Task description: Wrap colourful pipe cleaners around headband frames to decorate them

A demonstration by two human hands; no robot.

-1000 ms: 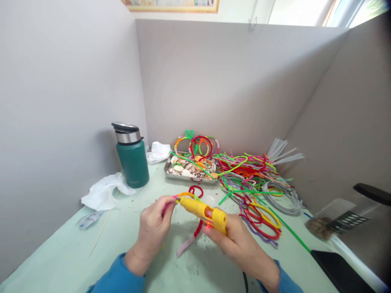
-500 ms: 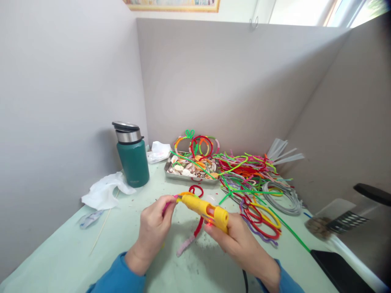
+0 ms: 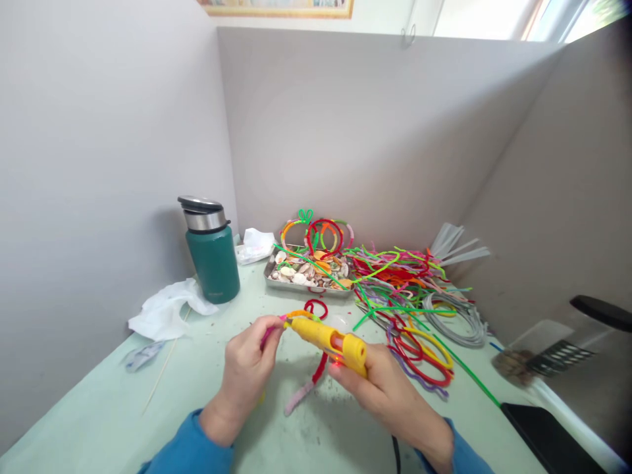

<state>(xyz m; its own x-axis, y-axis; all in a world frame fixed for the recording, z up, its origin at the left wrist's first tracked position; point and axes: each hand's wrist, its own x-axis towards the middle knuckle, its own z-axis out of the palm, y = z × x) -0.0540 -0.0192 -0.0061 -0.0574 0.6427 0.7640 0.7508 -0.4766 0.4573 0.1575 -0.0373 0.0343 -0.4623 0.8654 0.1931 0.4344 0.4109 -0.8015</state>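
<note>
A yellow hot glue gun is gripped in my right hand, its red light lit near my thumb. My left hand pinches a pipe cleaner piece, pink at my fingers; an orange and yellow-green stretch shows behind the gun. The dark nozzle tip meets or nearly meets the pipe cleaner beside my left fingertips; which, I cannot tell. Beneath the gun, a red and pale pink pipe cleaner piece lies on the table, and a red curl shows beyond the gun.
A metal tray of shells stands ahead with pipe cleaner rings at its back. Piled pipe cleaners, a grey wire coil and scissors lie right. A green bottle and crumpled tissue are left, a black tablet-like slab front right.
The view has shifted very slightly. Both hands, the glue gun and the pipe cleaner keep nearly the same pose.
</note>
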